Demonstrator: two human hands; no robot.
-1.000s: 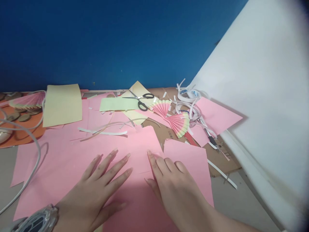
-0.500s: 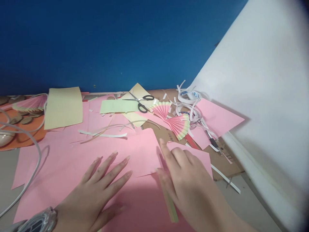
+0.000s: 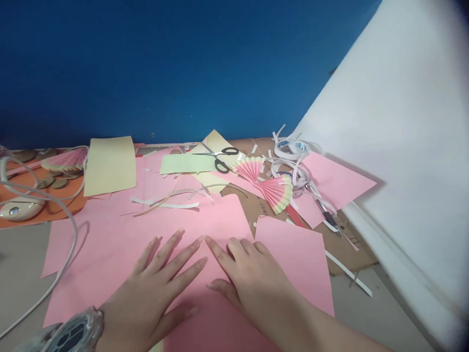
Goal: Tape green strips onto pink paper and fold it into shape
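My left hand lies flat on a large pink sheet of paper, fingers spread. My right hand rests on the same paper, its index finger stretched out so that the tip comes against a fingertip of the left hand. Its thumb is apart and the other fingers are curled, with nothing visible in them. Another pink sheet reaches out to the right, partly under my right forearm. A sliver of yellow-green paper shows beneath my left wrist.
Behind the hands lie black-handled scissors, a green paper strip, a pleated pink paper bow and a yellow sheet. A pen and curled white strips lie right. A white cable loops at left.
My right hand has moved left from the paper's right edge, its index finger now meeting the left fingertips. The yellow-green strip beside it has gone out of sight. The view has shifted slightly left.
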